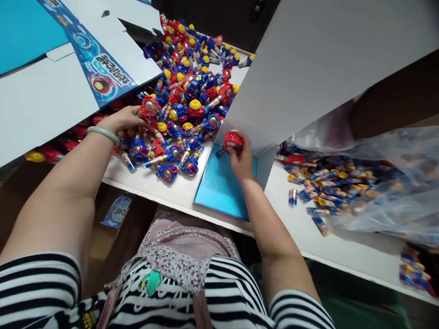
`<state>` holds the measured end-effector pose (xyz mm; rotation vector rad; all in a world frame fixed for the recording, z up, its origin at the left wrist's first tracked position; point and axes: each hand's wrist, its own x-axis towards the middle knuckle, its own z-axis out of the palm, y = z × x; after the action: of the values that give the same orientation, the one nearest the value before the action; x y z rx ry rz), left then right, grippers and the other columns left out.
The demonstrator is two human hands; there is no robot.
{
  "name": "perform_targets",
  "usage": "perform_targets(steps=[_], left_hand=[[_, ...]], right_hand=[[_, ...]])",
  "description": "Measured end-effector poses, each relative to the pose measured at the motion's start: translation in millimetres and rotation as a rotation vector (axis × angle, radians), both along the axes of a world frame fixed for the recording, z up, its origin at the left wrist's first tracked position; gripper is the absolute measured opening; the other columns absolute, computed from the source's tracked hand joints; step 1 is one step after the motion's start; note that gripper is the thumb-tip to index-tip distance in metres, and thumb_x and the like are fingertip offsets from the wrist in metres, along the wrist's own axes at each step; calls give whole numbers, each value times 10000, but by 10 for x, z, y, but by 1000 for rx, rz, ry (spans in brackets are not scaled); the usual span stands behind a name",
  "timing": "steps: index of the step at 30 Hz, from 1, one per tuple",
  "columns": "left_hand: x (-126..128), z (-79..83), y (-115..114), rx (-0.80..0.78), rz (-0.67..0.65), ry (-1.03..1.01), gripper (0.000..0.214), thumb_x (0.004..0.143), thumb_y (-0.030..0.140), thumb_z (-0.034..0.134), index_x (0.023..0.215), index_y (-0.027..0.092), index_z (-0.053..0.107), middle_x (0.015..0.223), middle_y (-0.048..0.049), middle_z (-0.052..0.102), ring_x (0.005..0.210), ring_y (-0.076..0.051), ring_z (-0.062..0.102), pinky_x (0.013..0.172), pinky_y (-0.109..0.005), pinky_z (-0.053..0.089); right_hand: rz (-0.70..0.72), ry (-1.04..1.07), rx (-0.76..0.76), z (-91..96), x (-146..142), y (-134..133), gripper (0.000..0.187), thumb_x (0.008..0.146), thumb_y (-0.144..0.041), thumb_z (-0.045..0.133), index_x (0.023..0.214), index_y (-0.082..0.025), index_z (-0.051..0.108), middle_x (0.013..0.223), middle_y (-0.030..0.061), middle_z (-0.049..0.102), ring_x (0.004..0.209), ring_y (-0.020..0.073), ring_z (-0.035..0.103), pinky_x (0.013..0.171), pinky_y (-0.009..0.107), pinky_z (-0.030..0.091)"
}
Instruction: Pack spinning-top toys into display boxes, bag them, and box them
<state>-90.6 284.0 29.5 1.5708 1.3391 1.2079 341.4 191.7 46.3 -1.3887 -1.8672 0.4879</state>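
Note:
My left hand (126, 118), below a pale bangle, is closed around a red toy (150, 107) with a round silver-centred head, at the left side of a big toy pile (178, 109). Red and blue toys with clear candy-filled tubes and yellow knobs make up that pile. My right hand (243, 160) grips another red toy (233, 140) over the bright blue inside of a tall white carton (222, 192). A dark tube end points left from this toy. My fingers partly cover both toys.
A printed blue-and-white carton (103, 73) overhangs the pile at left. Right of the carton walls, a clear plastic bag (384, 196) spills small yellow-capped tubes (329, 187) onto the white table (284, 228). A printed packet (117, 211) lies below the table edge.

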Motion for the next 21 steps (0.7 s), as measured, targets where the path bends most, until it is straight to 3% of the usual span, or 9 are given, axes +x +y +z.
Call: perform_targets(steps=[3,6,8,11,14,17,21], left_hand=[[44,177,-52,-139,28,91,622,417,451,991,888,156,711,685,88,715,701,-82,563,826,-326,589],[146,407,-123,54,86,45,618,436,438,991,907,164,700,792,90,715,760,-72,562,956,-403,567],[322,588,-232,153,62,2,606,472,462,979,906,155,689,804,75,699,763,-75,568,982,-453,560],[834,882,-552,249,-70,-55,588,554,525,937,933,150,689,850,36,705,803,-120,617,950,-471,571],[1527,1106,-966,373,-219,-20,514,702,532,849,1005,145,697,1018,-26,708,963,-202,679,988,-464,554],[2064,1158,-1251,347,-317,-13,460,737,534,808,978,159,695,1027,-43,676,1082,-266,681,954,-430,569],[2205,917,-1344,170,-34,-123,425,704,481,841,928,169,660,816,-17,653,950,-258,707,779,-362,600]], right_hand=[[-7,-13,-37,-22,-6,7,604,932,-261,419,1516,-201,276,1513,146,474,1325,209,533,1130,395,436],[5,-68,-79,-65,-7,-10,611,939,-234,401,1531,-170,263,1529,162,456,1378,207,487,1157,397,412],[45,-121,-134,1,28,-44,608,943,-234,420,1533,-170,290,1532,163,454,1387,217,482,1171,409,403],[48,-171,-122,311,82,-162,639,931,-356,561,1526,-239,358,1522,137,466,1383,287,487,1157,486,422],[127,-115,-13,671,28,-333,834,869,-494,679,1569,-322,260,1547,93,430,1355,334,510,1062,516,516],[263,-51,-10,763,-66,-459,905,874,-524,671,1589,-364,140,1551,67,418,1283,317,573,967,491,586],[165,-22,33,395,-7,-478,873,931,-449,603,1597,-331,51,1572,109,361,1309,307,557,1009,485,563]])
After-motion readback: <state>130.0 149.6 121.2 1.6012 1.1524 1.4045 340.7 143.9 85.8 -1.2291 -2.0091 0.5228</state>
